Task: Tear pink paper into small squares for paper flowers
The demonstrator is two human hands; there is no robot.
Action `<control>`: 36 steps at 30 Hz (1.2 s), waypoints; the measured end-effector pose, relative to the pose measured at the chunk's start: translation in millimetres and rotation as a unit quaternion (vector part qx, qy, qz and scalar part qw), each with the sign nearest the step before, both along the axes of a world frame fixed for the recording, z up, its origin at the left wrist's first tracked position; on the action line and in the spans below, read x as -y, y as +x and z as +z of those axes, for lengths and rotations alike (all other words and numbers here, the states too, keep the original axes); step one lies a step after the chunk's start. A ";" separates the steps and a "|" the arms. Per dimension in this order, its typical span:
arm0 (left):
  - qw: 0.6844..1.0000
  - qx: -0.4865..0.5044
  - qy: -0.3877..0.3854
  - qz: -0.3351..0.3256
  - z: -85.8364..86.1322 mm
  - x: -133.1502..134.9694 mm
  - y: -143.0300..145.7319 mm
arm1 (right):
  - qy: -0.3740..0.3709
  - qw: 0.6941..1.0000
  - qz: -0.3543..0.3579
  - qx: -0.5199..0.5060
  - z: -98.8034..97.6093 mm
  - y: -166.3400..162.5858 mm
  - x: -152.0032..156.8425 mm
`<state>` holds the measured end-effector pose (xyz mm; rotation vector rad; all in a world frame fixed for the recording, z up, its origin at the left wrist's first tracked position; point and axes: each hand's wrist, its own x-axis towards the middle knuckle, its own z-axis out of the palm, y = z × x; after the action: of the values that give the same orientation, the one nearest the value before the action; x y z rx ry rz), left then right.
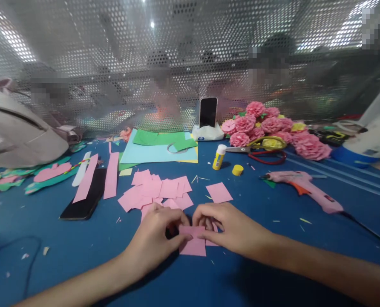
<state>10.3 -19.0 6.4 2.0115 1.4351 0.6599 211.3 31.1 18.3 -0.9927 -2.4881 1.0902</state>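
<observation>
Low over the blue table, a pink paper square (192, 247) is pinched at its upper part between my two hands. My left hand (156, 234) has its thumb and fingers closed on the left side of the square. On the right side, my right hand (230, 228) pinches it with thumb and curled fingers. Another bit of pink paper (211, 244) shows partly behind the square, mostly hidden by my right hand. Just beyond my hands lies a loose pile of pink squares (151, 189), with a single pink square (219, 192) to its right.
A glue stick (218, 160) stands uncapped near its yellow cap (237, 170). Scissors (263, 149) and pink paper flowers (273, 125) lie behind. At right rests a glue gun (308, 187) with its cord; at left, a dark phone (86, 200) under pink strips.
</observation>
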 end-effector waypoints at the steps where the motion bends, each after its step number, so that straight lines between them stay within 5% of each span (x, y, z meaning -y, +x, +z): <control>1: 1.000 -0.013 0.022 -0.010 -1.4 0.6 -0.3 | 0.032 0.999 0.005 0.002 -3.6 1.0 1.0; 11: 0.936 -0.139 0.288 -0.146 -9.9 8.6 -20.2 | 0.320 0.928 0.188 -0.037 -17.9 10.4 2.1; 19: 0.885 -0.149 0.413 -0.155 -13.0 7.4 -26.0 | 0.277 0.929 0.235 -0.067 -20.1 10.3 -8.2; 36: 0.885 -0.168 0.396 -0.177 -9.1 6.2 -27.1 | 0.208 0.945 0.246 -0.062 -21.7 9.1 -13.9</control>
<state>-16.8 -25.2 -2.7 3.0614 0.9761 0.8468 220.3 45.0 -3.4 -0.1799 -2.7612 0.6547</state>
